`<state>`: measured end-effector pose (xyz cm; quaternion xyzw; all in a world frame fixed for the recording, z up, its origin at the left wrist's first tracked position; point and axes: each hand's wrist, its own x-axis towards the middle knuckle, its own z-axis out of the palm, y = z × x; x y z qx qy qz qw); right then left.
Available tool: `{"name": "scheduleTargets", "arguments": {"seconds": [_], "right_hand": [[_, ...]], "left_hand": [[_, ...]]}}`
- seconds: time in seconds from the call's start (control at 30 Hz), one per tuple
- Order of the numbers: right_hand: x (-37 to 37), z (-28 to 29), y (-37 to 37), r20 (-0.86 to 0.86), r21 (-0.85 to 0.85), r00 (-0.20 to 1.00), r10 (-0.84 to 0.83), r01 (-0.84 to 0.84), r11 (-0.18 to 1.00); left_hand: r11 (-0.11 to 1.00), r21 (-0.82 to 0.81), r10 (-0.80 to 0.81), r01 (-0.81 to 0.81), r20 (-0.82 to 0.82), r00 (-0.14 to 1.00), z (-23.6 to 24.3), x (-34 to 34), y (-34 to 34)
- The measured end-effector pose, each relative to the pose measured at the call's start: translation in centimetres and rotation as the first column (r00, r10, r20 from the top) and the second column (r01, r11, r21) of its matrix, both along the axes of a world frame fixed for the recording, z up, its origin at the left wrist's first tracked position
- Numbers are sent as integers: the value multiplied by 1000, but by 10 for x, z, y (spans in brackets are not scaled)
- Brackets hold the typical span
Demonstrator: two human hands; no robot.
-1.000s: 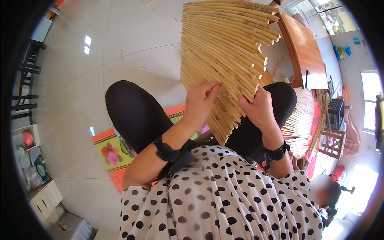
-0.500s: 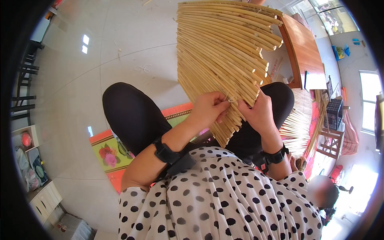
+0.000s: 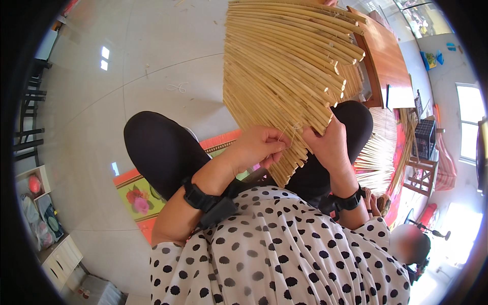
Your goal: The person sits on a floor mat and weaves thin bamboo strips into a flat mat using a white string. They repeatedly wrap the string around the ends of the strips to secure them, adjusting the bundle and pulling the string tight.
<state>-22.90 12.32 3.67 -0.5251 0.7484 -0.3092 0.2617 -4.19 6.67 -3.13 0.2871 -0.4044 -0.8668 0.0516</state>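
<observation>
Head view: left hand (image 3: 260,147) tight on thin string (image 3: 296,125), right hand (image 3: 326,146) tight on ridged reed mat (image 3: 277,66).

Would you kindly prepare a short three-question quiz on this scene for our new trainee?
1. Multiple choice: what do the fingers of the left hand pinch?
A) a paintbrush
B) a thin white thread
C) scissors
2. True or false: the right hand grips the stick mat near its cut ends.
3. Fill in the blank: in the picture, the wooden table stands to the ____ of the person's knees.

Key: 1. B; 2. True; 3. right
</observation>
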Motion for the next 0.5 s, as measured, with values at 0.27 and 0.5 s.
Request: {"name": "scheduleTargets", "arguments": {"seconds": [0.27, 0.5], "right_hand": [[-4, 1, 2, -12, -24, 1000, -4, 3, 1000], [7, 3, 3, 38, -4, 999, -25, 25, 1000]], "left_hand": [[947, -124, 294, -295, -22, 955, 9, -11, 8], [940, -186, 294, -284, 28, 955, 5, -27, 13]]}}
